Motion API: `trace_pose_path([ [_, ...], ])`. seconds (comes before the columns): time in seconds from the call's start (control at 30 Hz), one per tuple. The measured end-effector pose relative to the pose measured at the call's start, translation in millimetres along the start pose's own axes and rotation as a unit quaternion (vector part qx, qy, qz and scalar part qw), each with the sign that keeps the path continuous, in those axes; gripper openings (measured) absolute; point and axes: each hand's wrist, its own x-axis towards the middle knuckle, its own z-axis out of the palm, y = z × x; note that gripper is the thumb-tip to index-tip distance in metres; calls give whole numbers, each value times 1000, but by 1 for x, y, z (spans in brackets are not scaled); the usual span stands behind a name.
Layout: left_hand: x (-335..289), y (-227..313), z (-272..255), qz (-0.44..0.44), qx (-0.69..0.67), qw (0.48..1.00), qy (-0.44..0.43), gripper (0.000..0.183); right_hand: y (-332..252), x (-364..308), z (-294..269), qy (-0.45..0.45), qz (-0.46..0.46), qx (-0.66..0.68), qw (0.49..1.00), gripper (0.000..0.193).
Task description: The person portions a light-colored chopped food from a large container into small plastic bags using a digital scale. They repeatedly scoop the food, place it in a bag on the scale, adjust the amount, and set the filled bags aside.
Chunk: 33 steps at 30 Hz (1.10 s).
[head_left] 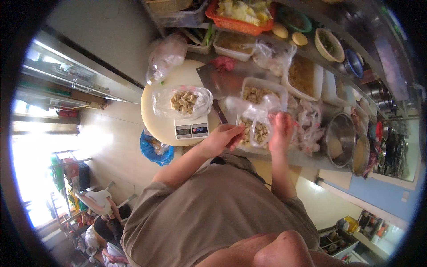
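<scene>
Along the near side of the counter (307, 161), I had both hands well apart, with a clear plastic bag (255, 108) crumpled between them. The left hand (229, 135) came in low, thumb and fingers drawn close together beside the lower left part of the film. The right hand (281, 131) stood more upright, its fingertips close to the bag's right side. From where I sat, I could not tell whether either one was clamped on the plastic. Under and around the film lay chopped light-brown pieces (245, 125) in a shallow container, and just beyond it a second container (282, 94) held more of the same kind.

To the left I had a round cream board (156, 127), and on it a white digital scale (193, 123) carrying another clear bag (204, 100) filled with similar pieces. A knife (219, 112) lay with its dark handle between that scale and the containers. On the right I made out a steel bowl (350, 133), and farther back an orange basket (235, 26) with pale leafy vegetables. Below the board's edge, on the floor, I saw a bin lined in blue plastic (146, 144).
</scene>
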Motion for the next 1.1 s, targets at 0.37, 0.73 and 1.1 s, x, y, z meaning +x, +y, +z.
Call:
trace_pose_path([
  [0.37, 7, 8, -11, 239, 23, 971, -4, 22, 5, -7, 7, -125, 98, 66, 985, 20],
  [0.73, 15, 11, -23, 206, -106, 958, 169, 26, 31, -34, 22, -254, 35, 14, 966, 75],
  [1.1, 4, 0, -24, 266, 70, 944, 182, 24, 16, -9, 12, -180, 278, 314, 890, 28],
])
